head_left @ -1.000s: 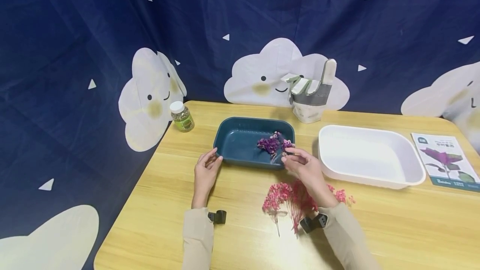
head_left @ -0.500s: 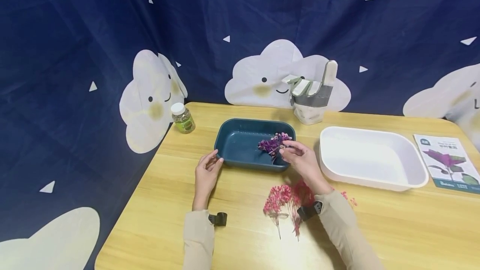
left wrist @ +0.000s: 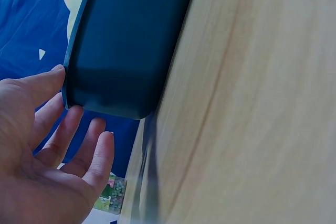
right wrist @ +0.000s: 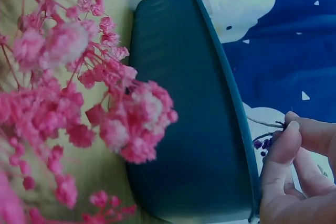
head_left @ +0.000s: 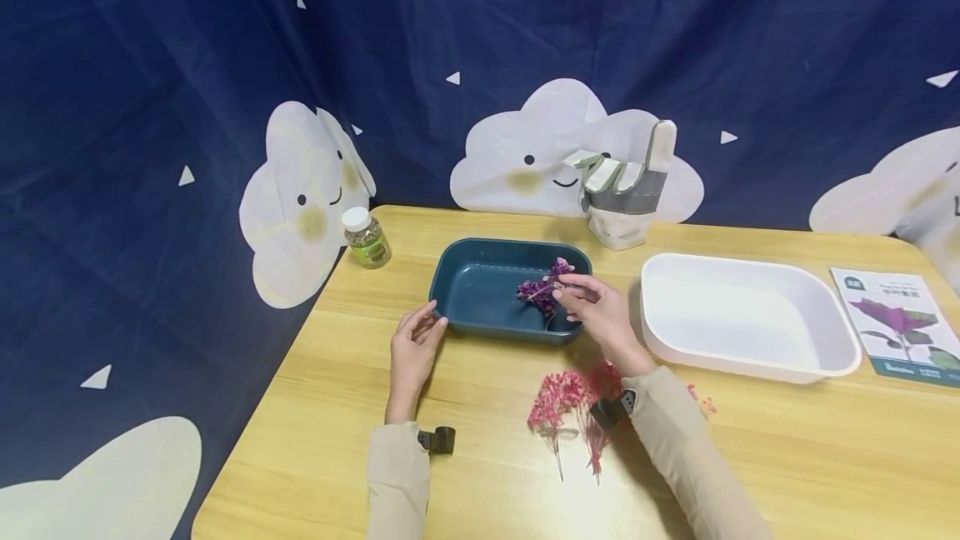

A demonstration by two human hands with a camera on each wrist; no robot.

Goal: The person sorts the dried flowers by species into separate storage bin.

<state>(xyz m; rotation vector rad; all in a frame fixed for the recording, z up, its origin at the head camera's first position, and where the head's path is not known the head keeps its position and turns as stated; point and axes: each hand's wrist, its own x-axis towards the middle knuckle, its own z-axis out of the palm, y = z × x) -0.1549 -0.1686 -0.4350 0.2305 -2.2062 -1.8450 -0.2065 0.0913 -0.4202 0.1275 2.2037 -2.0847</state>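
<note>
In the head view, my left hand (head_left: 413, 349) holds the front left corner of a dark teal plastic basin (head_left: 495, 328), its thumb and fingertips on the rim. My right hand (head_left: 600, 312) is over the basin's right end and pinches a sprig of purple dried flowers (head_left: 559, 268) between thumb and fingertips. Other purple dried flowers (head_left: 531, 291) lie in the basin. The right wrist view shows thin stems (right wrist: 269, 124) at the pinching fingertips. Pink dried flowers (head_left: 557, 394) lie on the table in front of the basin, partly hidden by the right forearm.
To the right stand a white basin (head_left: 742, 365) and a printed booklet (head_left: 900, 323). A jar (head_left: 367, 242) with a white lid is at the back left. A grey and white hand-shaped object (head_left: 624, 198) stands behind the basins, before a dark blue cloud curtain (head_left: 420, 23).
My right hand has moved a little left over the teal basin, with the purple sprig now held in its fingertips. The left hand has stayed at the corner.
</note>
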